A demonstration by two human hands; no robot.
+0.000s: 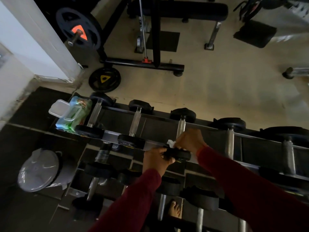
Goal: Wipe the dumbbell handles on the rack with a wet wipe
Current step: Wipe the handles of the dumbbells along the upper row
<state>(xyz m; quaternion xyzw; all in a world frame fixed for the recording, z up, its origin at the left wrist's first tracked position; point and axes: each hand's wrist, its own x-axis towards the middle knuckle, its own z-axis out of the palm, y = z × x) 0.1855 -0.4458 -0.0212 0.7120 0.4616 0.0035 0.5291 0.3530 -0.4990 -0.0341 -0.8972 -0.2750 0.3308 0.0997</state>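
Observation:
A dumbbell rack (155, 144) runs across the view with several black-headed dumbbells on its top tier. On the third dumbbell (182, 126) from the left, my right hand (190, 140) holds a white wet wipe (170, 142) at the near end of the metal handle. My left hand (156, 159) grips that dumbbell's near black head (181, 155). Both arms wear dark red sleeves. At the rack's left end lies a pack of wet wipes (75, 114) with its clear lid flipped open.
A grey lidded bin (40, 169) stands on the floor to the left of the rack. Lower tiers hold more dumbbells (98, 171). Beyond the rack are a yellow-marked weight plate (104, 79), a bench frame (142, 63) and a loaded barbell plate (78, 28). A bare foot (174, 209) shows below.

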